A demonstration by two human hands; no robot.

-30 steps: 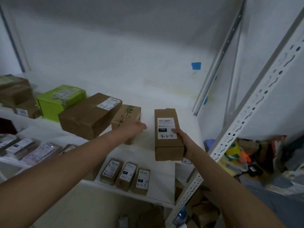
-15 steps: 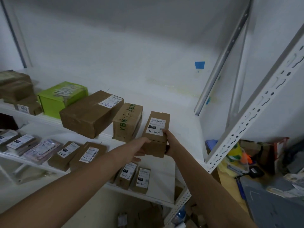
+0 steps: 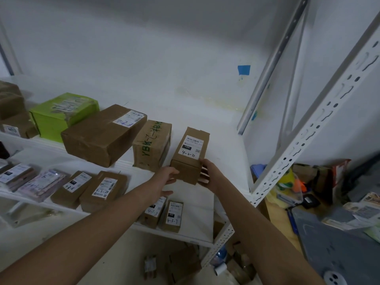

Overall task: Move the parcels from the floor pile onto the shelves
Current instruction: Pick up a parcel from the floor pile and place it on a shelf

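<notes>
Here, a small brown cardboard parcel with a white label handwritten "4-2-71" sits at the middle of the frame, at the front edge of the white upper shelf. Its far end is over the board and its near end juts past the edge toward the camera; whether it rests fully on the board cannot be told. The left hand grips the parcel's near left corner with curled fingers, and the right hand clasps its near right side, fingers wrapped against the end face. Just left of the parcel stands a brown carton with green "YBK" lettering, close beside it but not touching. Further left lie a large taped brown box and a lime-green box, with more brown boxes at the left edge of the frame. On the white lower shelf lie flat labelled brown parcels. A white perforated metal upright crosses the right of the frame, and a blue tape square is stuck on the wall at the upper right. Cardboard parcels on the floor show at the bottom centre.
</notes>
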